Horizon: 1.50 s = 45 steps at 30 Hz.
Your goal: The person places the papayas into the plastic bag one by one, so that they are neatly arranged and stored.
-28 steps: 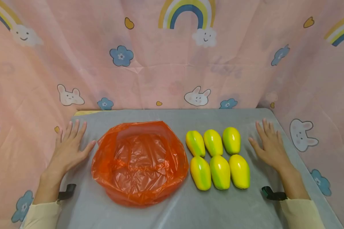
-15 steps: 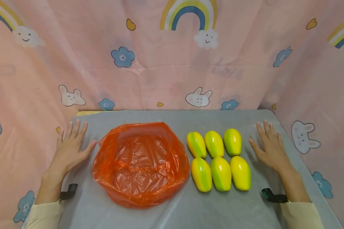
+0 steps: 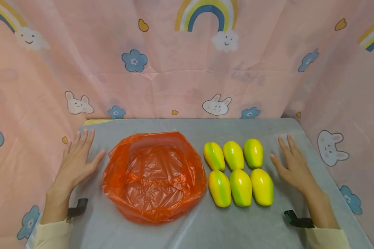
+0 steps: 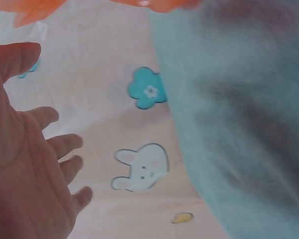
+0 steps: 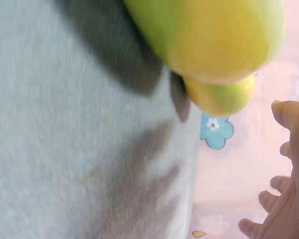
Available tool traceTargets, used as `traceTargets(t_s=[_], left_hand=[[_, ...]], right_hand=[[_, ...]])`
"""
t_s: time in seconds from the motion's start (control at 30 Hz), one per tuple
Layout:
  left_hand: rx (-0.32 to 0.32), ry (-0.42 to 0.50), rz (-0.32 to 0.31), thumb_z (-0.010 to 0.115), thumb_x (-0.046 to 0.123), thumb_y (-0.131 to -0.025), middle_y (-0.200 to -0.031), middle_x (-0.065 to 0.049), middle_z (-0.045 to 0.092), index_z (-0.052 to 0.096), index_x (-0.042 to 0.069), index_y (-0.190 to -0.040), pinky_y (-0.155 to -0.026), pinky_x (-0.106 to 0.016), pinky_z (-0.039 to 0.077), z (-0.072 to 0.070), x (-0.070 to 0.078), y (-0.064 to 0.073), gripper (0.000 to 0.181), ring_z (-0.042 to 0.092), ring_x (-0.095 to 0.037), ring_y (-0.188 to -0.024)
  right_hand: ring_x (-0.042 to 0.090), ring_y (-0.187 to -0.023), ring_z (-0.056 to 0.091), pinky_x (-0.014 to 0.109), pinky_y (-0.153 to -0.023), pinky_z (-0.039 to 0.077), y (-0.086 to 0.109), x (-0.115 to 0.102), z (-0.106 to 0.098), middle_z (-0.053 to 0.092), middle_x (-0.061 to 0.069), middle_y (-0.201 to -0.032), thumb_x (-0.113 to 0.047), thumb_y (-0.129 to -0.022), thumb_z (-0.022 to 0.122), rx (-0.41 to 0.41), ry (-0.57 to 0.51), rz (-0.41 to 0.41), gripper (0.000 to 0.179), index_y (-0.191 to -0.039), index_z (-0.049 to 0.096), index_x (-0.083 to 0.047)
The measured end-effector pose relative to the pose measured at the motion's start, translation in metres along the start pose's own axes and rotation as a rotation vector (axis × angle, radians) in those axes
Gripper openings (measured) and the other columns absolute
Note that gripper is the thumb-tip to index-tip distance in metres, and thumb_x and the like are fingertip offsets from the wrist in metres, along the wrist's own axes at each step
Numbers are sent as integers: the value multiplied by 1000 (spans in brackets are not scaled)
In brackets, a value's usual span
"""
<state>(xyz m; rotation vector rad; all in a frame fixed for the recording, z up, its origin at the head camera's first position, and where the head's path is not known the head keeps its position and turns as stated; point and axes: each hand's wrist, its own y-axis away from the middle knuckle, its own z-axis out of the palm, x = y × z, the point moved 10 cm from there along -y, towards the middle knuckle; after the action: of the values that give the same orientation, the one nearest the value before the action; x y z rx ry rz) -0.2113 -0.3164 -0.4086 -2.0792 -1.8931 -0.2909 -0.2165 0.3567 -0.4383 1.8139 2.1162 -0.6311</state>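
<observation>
My left hand (image 3: 76, 162) is spread flat at the left of the table, its thumb tip close to the rim of an orange plastic bag (image 3: 156, 193). The bag lies with its mouth wide, and no contents show inside. To its right are several glossy yellow-and-green fruits, shaped like mangoes (image 3: 241, 188), in two rows. My right hand (image 3: 294, 169) hovers at the right with its fingers extended, beside the outermost mangoes. Neither hand holds anything. In the right wrist view, a near mango (image 5: 219, 40) partly covers another behind it.
A grey cloth covers the table (image 3: 180, 235). Behind and on both sides hangs a pink curtain (image 3: 174, 86) printed with rainbows, rabbits and flowers. A black strap mount sits on each wrist, such as the left mount (image 3: 78, 207).
My right hand has drawn back slightly toward me, and its outer fingers show less. The left hand, bag and mangoes stay in place; the head view shifts a little.
</observation>
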Motion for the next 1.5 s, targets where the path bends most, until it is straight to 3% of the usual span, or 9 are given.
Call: traceTargets(t_s=[0.13,0.33,0.57,1.0,1.1,1.2,1.3,1.33,1.5], left_hand=[[-1,67,25,51,51,-106,-175,-25,20,17,15,-171,-128,-77,8,-4,13,-1,82,13,-50,-163],[-30,175,77,53,44,-108,-168,-25,39,36,16,-166,-113,-82,33,-10,39,1,67,39,-54,-150],[-59,271,84,58,40,-107,-171,-24,33,13,32,-171,-105,-84,40,-12,61,8,79,44,-55,-147],[-227,230,171,63,31,-106,-171,-25,33,60,17,-146,-117,-75,38,6,90,16,42,36,-52,-154],[-255,219,172,63,32,-106,-168,-22,40,61,15,-146,-118,-73,39,9,92,17,44,40,-49,-153],[-272,212,168,62,35,-106,-165,-17,47,58,14,-149,-118,-71,41,13,92,17,47,45,-45,-150],[-283,209,165,63,32,-106,-163,-16,49,57,13,-150,-118,-70,42,15,92,18,49,47,-44,-149],[-285,206,164,64,30,-105,-163,-17,50,56,12,-150,-118,-70,42,16,92,18,49,47,-45,-149],[-293,195,157,67,21,-103,-163,-21,48,44,10,-160,-117,-70,42,21,93,16,63,47,-47,-148]], right_hand=[[64,-158,8,89,-115,11,8,-2,1,-8,23,-178,-38,-109,54,-32,-42,44,80,-171,11,-13],[67,-151,23,91,-105,26,16,-15,1,2,29,-176,-34,-108,59,-54,-91,49,75,-169,24,-9],[65,-149,30,89,-98,37,23,-32,7,15,30,-174,-31,-106,63,-69,-96,21,71,-166,32,-8],[63,-147,32,89,-104,30,45,-40,21,26,32,-168,-30,-108,60,-91,-167,38,64,-163,38,-6],[58,-142,42,81,-103,40,50,-43,24,32,32,-165,-29,-108,60,-84,-169,35,62,-161,41,-4],[52,-136,50,35,-107,54,55,-47,26,40,31,-160,-26,-107,62,-61,-164,11,56,-156,48,-2],[46,-133,54,0,-94,38,58,-50,29,46,29,-157,-26,-107,63,-50,-153,-3,54,-153,52,-2],[45,-132,55,-6,-90,30,59,-51,30,48,29,-156,-26,-106,63,-45,-151,-8,53,-153,52,-2],[41,-131,57,-3,-89,35,62,-51,31,52,25,-154,-28,-105,65,-47,-133,17,56,-154,51,-4]])
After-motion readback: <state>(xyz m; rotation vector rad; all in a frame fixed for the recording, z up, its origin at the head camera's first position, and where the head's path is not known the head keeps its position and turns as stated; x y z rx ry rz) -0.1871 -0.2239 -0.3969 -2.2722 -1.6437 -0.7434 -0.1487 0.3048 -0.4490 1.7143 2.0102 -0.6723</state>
